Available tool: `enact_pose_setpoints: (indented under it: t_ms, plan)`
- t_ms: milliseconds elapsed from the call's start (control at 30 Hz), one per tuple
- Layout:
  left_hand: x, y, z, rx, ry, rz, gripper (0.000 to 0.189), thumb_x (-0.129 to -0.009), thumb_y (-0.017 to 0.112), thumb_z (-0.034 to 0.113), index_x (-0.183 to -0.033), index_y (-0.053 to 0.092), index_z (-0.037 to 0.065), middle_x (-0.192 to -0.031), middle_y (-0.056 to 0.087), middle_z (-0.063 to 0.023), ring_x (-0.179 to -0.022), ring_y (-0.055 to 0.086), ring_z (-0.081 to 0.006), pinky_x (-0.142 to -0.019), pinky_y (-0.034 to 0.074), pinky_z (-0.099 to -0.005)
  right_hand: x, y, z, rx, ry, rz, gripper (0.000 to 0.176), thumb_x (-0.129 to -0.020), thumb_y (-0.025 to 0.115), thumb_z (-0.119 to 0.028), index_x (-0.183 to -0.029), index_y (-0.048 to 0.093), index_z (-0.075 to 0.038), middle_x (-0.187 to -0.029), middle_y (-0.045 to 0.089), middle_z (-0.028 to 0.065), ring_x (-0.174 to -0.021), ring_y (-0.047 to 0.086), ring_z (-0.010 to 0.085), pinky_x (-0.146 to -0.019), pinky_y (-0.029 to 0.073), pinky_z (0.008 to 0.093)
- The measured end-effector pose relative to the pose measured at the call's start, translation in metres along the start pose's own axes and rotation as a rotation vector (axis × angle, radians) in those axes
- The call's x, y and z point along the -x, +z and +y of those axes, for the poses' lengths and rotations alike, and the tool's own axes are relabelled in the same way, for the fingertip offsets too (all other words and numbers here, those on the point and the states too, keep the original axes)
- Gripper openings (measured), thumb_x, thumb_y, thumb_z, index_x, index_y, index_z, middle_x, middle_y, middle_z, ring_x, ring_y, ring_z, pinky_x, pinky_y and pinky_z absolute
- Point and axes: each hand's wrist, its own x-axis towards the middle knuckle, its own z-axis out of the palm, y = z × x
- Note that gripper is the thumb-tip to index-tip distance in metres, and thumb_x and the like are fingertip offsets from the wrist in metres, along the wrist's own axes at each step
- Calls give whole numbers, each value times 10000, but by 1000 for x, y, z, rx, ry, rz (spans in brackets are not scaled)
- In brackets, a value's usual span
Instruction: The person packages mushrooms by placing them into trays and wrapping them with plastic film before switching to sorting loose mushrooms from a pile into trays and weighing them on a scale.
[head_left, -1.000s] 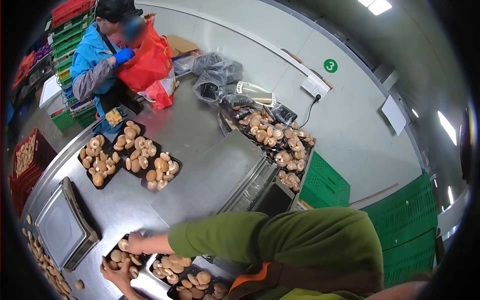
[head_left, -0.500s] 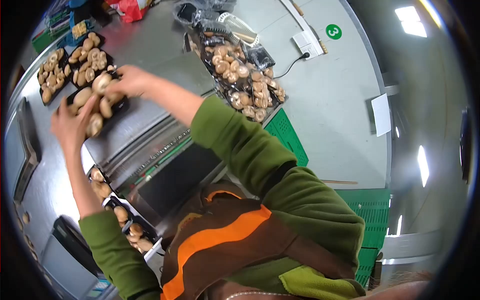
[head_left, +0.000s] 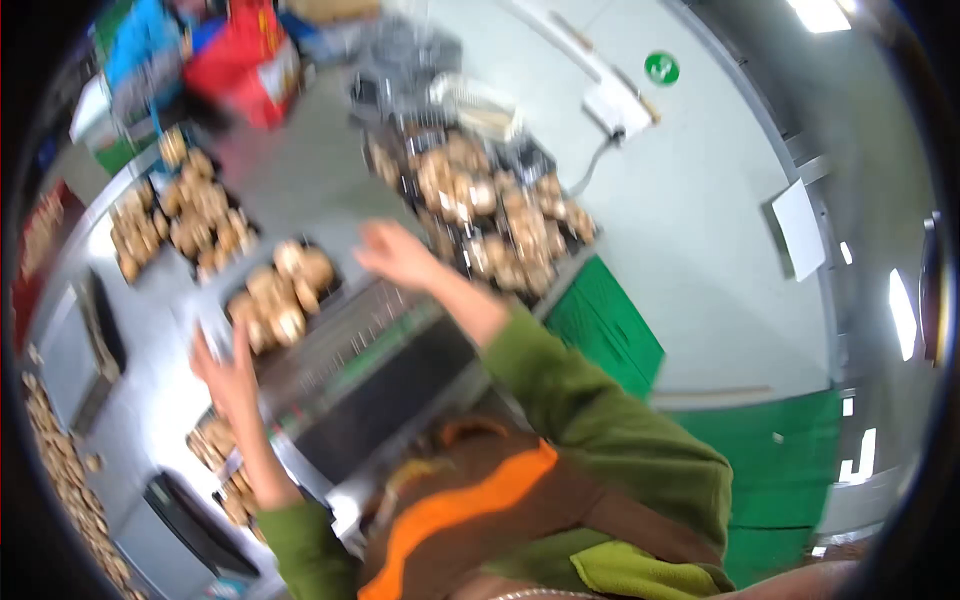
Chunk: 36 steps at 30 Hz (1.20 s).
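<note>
A black tray of brown mushrooms sits on the metal surface between my hands, by the near edge of a wrapping machine. My left hand is at the tray's lower left, thumb and fingers apart; blur hides whether it touches the tray. Off to the tray's right, my right hand is clear of it, above the machine's far edge. Its blurred fingers look loosely spread, with nothing visible in them. Two more filled mushroom trays, a left one and a right one, lie farther back.
Wrapped mushroom packs are piled at the right, near a green crate. Other mushroom trays lie below my left hand. A red bag is at the back. Loose mushrooms line the far left.
Both hands were on the mushroom tray; now my right hand is off it, farther right. The tray sits closer to the wrapping machine. The camera view has shifted and blurred.
</note>
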Motion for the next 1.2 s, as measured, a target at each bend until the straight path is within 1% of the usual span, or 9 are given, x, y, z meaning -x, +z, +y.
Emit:
enact_pose_setpoints:
  t_ms: [133,300,467,600,667,733,933,1000,1200]
  plan:
    - [44,-53,-32,-349,34,14,228,-739,720,174,-751,654,-44,-778,562,-169,-746,526,-353,-704,425,-430,67,-31,15,232,148,-40,391,-833,592,-453,-824,692,-75,-905,618,158,-875,593,307,-768,477,406]
    - [73,-44,-17,-524,107,19,367,-664,773,344,-728,696,-9,-847,546,-153,-904,500,-338,-787,400,-426,79,-8,-24,611,11,56,411,-825,591,-480,-829,701,-85,-949,614,144,-933,568,296,-805,466,408]
    - [56,-24,-33,-102,-154,-242,242,-738,731,213,-694,650,-11,-584,569,-94,-514,509,-246,-537,405,-340,68,10,-18,361,123,4,356,-804,650,-410,-752,690,-59,-698,634,130,-672,635,249,-636,500,403]
    - [53,-40,-41,600,-311,-399,246,-858,618,195,-677,501,76,-565,448,-2,-453,381,-107,-433,291,-237,73,-7,-8,-553,342,-118,304,-876,619,-291,-692,604,-49,-627,551,20,-532,495,121,-482,424,253]
    - [51,-51,-40,1204,-1139,-958,282,-896,538,222,-658,440,106,-545,375,11,-445,333,-97,-398,255,-218,78,-7,1,-1500,724,-678,294,-928,543,-236,-674,493,-95,-603,397,-56,-481,329,41,-377,273,164]
    - [47,-62,-23,1313,-1277,-992,299,-913,491,251,-658,414,114,-534,338,18,-440,313,-88,-367,239,-209,75,-15,-20,-1563,891,-657,296,-947,475,-207,-672,410,-121,-589,314,-59,-466,236,14,-349,164,137]
    - [-10,-119,49,1640,-542,-48,311,-978,389,246,-889,596,31,-838,639,-99,-844,631,-205,-727,540,-317,5,-105,-89,-1471,28,-605,342,-974,381,-289,-783,507,-36,-669,458,97,-599,514,193,-490,382,263]
    - [-60,-88,38,1429,179,-358,430,-991,337,270,-1174,537,-63,-1277,514,-213,-1238,459,-301,-1092,305,-437,-31,-90,-121,-1551,-77,-370,344,-994,353,-278,-1051,551,-3,-1030,572,132,-968,584,225,-741,466,300]
    - [-104,22,7,273,206,-485,413,-994,336,224,-1255,500,-50,-1384,435,-171,-1317,371,-275,-1097,250,-335,-136,28,-39,-891,-50,-296,384,-1003,381,-288,-1118,559,33,-1142,592,132,-1056,572,195,-900,458,329]
